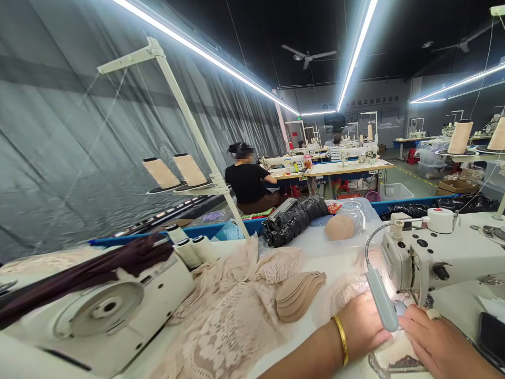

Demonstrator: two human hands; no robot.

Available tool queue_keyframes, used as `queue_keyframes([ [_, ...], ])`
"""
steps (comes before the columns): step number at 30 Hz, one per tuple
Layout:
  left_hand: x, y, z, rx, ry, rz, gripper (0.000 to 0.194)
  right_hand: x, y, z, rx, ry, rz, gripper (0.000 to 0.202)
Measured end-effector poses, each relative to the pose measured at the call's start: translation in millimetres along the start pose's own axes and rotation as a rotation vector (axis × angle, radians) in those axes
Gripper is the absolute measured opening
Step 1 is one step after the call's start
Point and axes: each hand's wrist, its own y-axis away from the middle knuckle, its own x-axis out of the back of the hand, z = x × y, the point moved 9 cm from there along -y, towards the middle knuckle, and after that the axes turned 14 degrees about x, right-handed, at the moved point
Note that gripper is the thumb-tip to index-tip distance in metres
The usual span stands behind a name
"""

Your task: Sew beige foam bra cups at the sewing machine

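Where the white sewing machine (pixel 442 258) fills the right side of the table (pixel 335 263), both hands work under its head. Pale lace fabric (pixel 232 321) is heaped across the table's middle, left of the hands. A stack of beige foam cups (pixel 298 295) lies on the lace, just beside the left wrist. Left hand (pixel 365 323), gold bangle on wrist, lies flat, pressing a small lace piece (pixel 396 352) on the machine bed. Right hand (pixel 437 342) rests on the same piece, fingers together; grip cannot be made out. Machine lamp (pixel 381 297) hangs between both hands.
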Motion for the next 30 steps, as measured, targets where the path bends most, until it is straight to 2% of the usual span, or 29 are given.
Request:
queue_keyframes([
  [4, 1.5, -3, -1, -0.014, 0.004, 0.021, 0.019, 2, 1, 0, 0.011, 0.046, 0.017, 0.037],
  [8, 6.0, -4, -1, -0.045, 0.002, 0.027, 0.02, -3, 2, -1, 0.022, 0.066, -0.012, 0.031],
  [12, 9.7, -4, -4, 0.02, -0.093, 0.013, 0.023, -6, 3, -3, 0.019, 0.044, -0.057, 0.036],
  [16, 10.3, -5, -1, 0.031, -0.142, -0.043, 0.014, -7, 4, -3, 0.016, 0.022, -0.068, 0.038],
  [21, 12.9, -7, 1, 0.012, -0.15, -0.03, 0.008, -7, 6, -1, 0.019, 0.035, -0.049, 0.037],
  [30, 11.4, -9, -15, 0.137, -0.122, -0.005, 0.001, -9, 4, 7, -0.001, 0.033, -0.018, 0.03],
])
